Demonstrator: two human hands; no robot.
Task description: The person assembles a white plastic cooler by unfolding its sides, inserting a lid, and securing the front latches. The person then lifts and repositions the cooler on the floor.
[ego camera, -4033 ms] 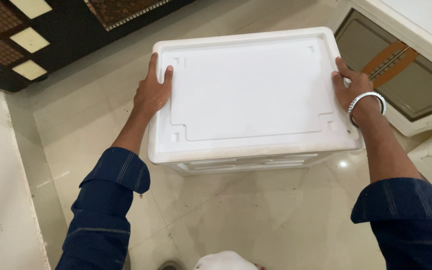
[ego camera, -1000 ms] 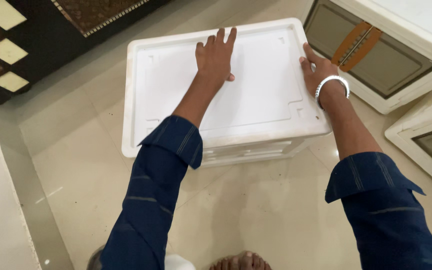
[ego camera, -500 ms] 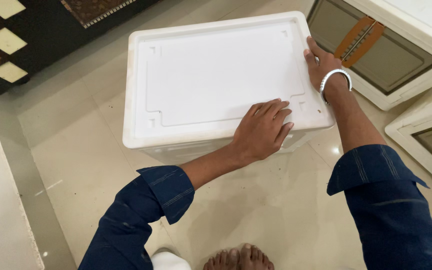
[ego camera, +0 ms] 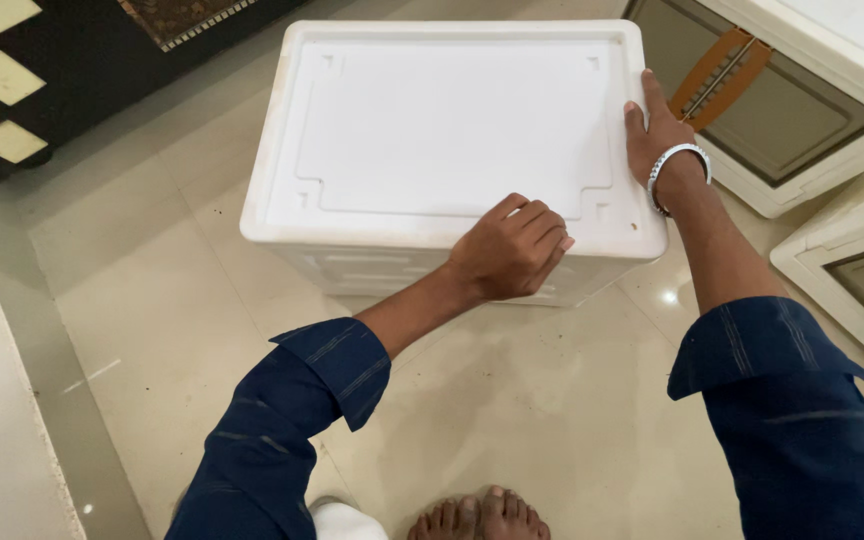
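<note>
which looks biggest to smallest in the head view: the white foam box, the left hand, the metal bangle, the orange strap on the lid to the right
1. white foam box, by far the largest.
2. left hand.
3. orange strap, thinner than the hand; it sits farther from the camera, so this ranking is unsure.
4. metal bangle, smallest.

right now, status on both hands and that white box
Left hand curled over the white foam box near edge. Right hand flat against its right side. Box on tiled floor; framed white panel close beside the right hand.
</note>
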